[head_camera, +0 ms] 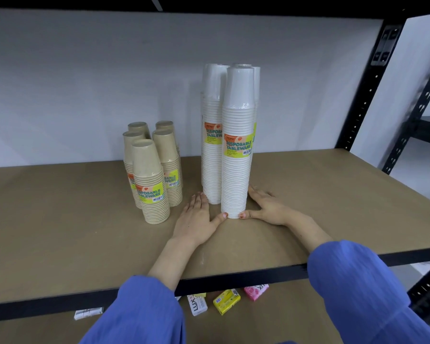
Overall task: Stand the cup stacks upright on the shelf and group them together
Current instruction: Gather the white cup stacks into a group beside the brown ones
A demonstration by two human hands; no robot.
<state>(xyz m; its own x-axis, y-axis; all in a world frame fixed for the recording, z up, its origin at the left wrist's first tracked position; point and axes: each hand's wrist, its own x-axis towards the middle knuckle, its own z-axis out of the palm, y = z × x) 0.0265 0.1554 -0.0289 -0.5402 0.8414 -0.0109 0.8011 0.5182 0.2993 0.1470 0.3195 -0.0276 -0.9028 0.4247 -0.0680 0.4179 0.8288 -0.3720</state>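
Three tall white cup stacks stand upright and close together on the brown shelf; the front white stack carries a yellow label. To their left, several shorter tan cup stacks stand upright in a tight cluster. My left hand lies flat on the shelf left of the white group, thumb touching the front stack's base. My right hand lies flat on its right side, thumb also at the base. Both hands flank the white stacks with fingers spread, gripping nothing.
The black shelf edge runs across the front. Black uprights rise at the right. On the lower shelf lie several small soap boxes: a white one, a yellow one and a pink one. A white wall is behind.
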